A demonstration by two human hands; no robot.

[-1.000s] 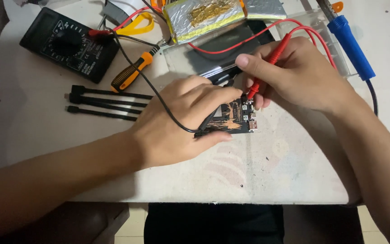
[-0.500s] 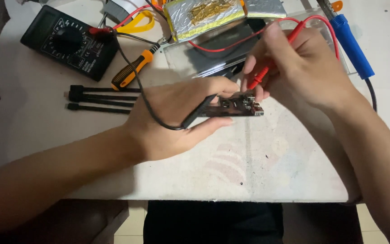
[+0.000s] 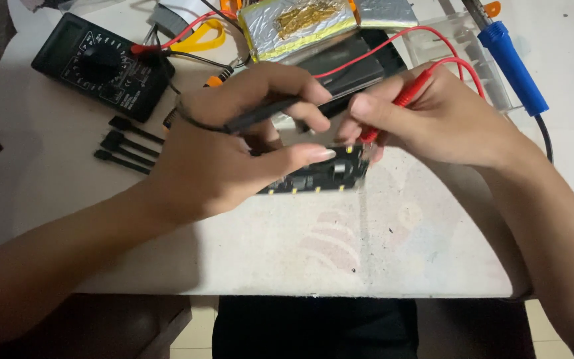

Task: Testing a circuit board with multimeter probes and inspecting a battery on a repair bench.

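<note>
Probes pinching: left hand [image 3: 220, 159] gripping black probe [image 3: 267, 113], thumb steadying board [image 3: 320, 176]; right hand [image 3: 440, 119] angling red probe [image 3: 400, 106] onto it.

A white table [image 3: 393, 259] stands over pale floor tiles [image 3: 197, 336].

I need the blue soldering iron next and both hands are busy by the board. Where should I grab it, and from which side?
Probably best by the blue handle, around its middle, coming from the right with the right hand. It lies slanted at the table's far right corner, metal end pointing away at the top, black cord trailing toward you. The clear plastic box crowds its left side; the right looks free.
</note>
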